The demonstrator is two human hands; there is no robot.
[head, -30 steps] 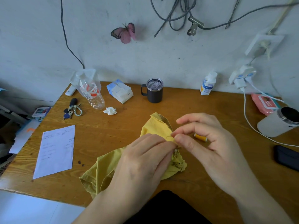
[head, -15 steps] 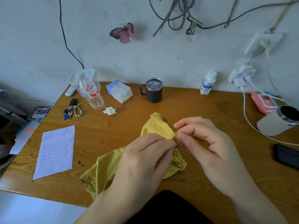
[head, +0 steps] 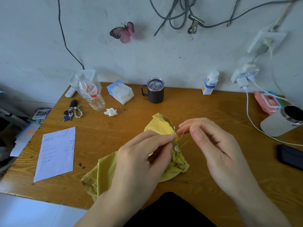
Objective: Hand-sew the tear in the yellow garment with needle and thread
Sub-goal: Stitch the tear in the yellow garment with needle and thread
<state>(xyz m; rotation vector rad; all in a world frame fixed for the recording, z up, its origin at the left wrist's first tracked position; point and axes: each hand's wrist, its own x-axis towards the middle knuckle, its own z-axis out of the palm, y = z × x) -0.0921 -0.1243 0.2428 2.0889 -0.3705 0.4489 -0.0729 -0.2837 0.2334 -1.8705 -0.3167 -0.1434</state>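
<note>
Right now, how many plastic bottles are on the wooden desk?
2: a clear plastic water bottle back left, near the bunch of keys, and a small white bottle with a blue label at the back right.

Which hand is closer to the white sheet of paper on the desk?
Left. The left hand, pinching the yellow garment, lies right of the paper; the right hand is farther right, beyond it.

Wooden table (head: 205, 112): lidded mug (head: 155, 92) at back; water bottle (head: 91, 94), tissue pack (head: 120, 91), keys (head: 72, 111), paper sheet (head: 56, 152) left; dark slab (head: 290, 156), maybe phone, right.
</note>
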